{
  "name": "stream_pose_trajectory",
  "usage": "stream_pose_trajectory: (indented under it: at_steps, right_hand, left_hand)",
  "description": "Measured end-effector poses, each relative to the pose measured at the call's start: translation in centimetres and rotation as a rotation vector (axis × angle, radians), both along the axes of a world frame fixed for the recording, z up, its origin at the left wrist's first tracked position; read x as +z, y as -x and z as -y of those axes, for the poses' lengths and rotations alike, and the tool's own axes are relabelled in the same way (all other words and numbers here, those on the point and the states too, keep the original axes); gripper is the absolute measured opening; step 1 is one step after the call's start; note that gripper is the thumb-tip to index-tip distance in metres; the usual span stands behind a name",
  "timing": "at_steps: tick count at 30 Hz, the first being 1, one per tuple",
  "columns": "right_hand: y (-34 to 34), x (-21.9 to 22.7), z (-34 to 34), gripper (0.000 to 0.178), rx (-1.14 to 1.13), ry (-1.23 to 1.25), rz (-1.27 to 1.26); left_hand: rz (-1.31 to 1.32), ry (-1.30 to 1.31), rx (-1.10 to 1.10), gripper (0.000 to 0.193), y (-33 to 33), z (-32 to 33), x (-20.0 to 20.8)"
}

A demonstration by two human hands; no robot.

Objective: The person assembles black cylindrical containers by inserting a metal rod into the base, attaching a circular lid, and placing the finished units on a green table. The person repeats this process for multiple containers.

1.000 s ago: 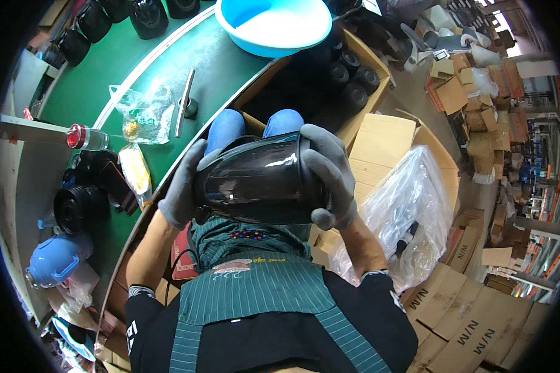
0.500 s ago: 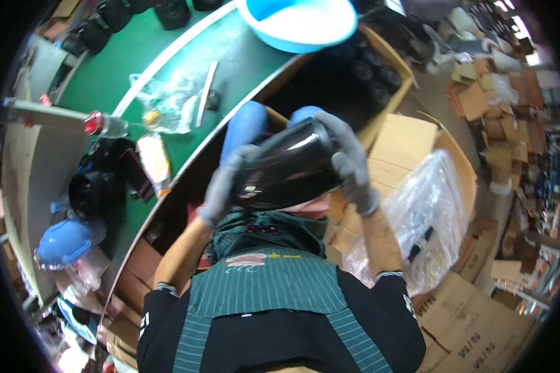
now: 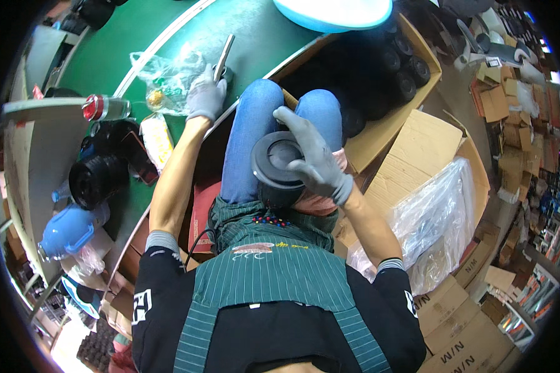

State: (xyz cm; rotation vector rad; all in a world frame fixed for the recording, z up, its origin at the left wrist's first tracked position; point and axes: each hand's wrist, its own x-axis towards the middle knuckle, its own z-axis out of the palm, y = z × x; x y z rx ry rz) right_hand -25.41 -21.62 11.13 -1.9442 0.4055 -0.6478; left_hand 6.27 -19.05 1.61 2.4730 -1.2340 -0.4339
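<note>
A glossy black cylinder stands on my lap, between my thighs, its round ridged end facing up. My right hand, in a grey glove, grips it from the right, with the thumb across the end and the fingers along the far rim. Over the green table, my gloved left hand is closed around the lower part of a slim metal rod, which tilts upward. A small dark object sits right beside that hand.
Clear plastic bags and a red-capped jar lie on the table. A blue basin is at the far edge. On the right are a carton of black cylinders and an opened carton with plastic wrap.
My left hand has left the cylinder and reached forward-left to the rod, which is now raised from the table. The cylinder has gone from lying sideways in both hands to standing end-up.
</note>
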Motion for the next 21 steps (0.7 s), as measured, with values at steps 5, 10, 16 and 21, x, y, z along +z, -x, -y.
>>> stream_pose_trajectory:
  at_steps: [5,10,16,21]
  right_hand:
    - [-0.8,1.5,-2.5,0.108,-0.400,-0.814,0.375]
    - [-0.7,3.8,-2.4,0.088,-0.418,-1.195,0.567]
    - [-0.2,-0.2,1.2,0.039,-0.129,-1.165,0.420]
    - [-2.8,-2.3,2.5,0.039,0.067,-1.101,0.302]
  left_hand:
    - [-0.789,0.053,-0.314,0.054,3.0,-4.1,11.2]
    - [-0.861,-0.256,-0.540,0.060,7.0,-7.0,18.8]
    - [-0.216,-0.262,-0.667,0.076,11.5,-9.0,21.9]
    - [0.080,0.253,-0.698,0.097,16.2,-10.7,23.4]
